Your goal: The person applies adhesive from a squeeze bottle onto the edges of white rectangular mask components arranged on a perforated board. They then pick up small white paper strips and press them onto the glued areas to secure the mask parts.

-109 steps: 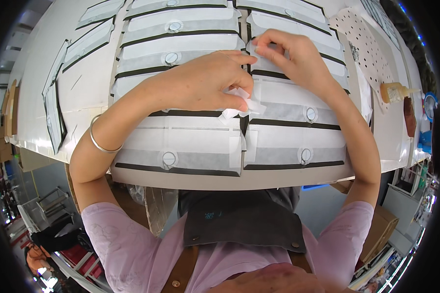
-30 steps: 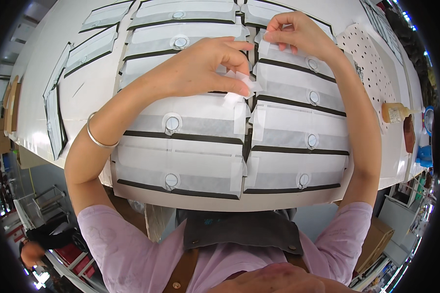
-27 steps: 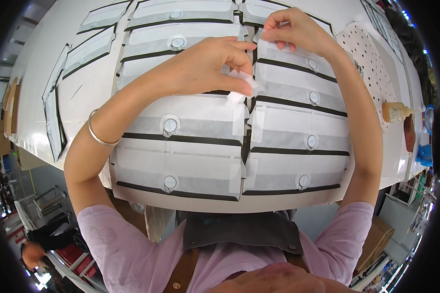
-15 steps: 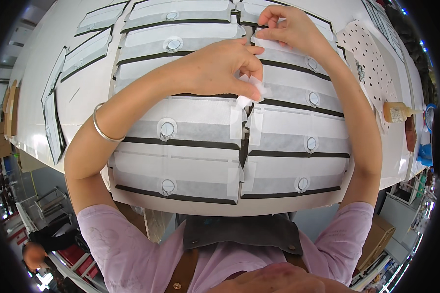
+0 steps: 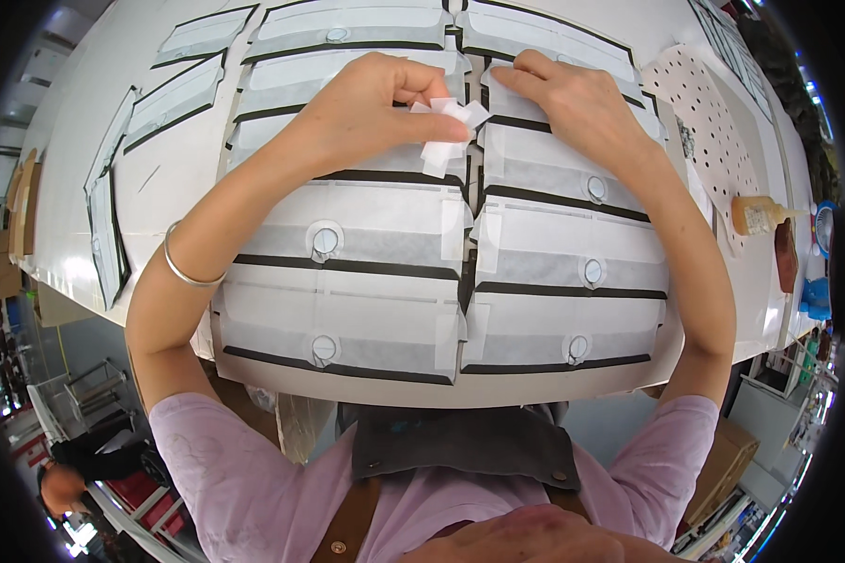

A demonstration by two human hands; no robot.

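Observation:
My left hand (image 5: pixel 376 108) is closed in a pinch on a bunch of small white strips (image 5: pixel 446 122), which fan out past the thumb. It hovers over the left column of panels, close to the middle gap. My right hand (image 5: pixel 577 103) lies palm down on a white panel (image 5: pixel 535 101) in the right column. Its fingertips press at that panel's inner edge and nothing shows between them. The panels are white with black edging, each with a grey band; several show a round button (image 5: pixel 325 241). Pale strips (image 5: pixel 475 333) lie along inner edges nearer me.
More panels (image 5: pixel 174 103) lie at the far left of the white table (image 5: pixel 52 220). On the right are a perforated white sheet (image 5: pixel 695 113), a bottle of amber liquid (image 5: pixel 756 216), a dark red-brown object (image 5: pixel 786 255) and a blue item (image 5: pixel 817 297).
My left hand has lifted away from the middle gap, up and left, carrying the strips. My right hand has moved slightly nearer me, from a raised pinch down onto the panel's inner edge.

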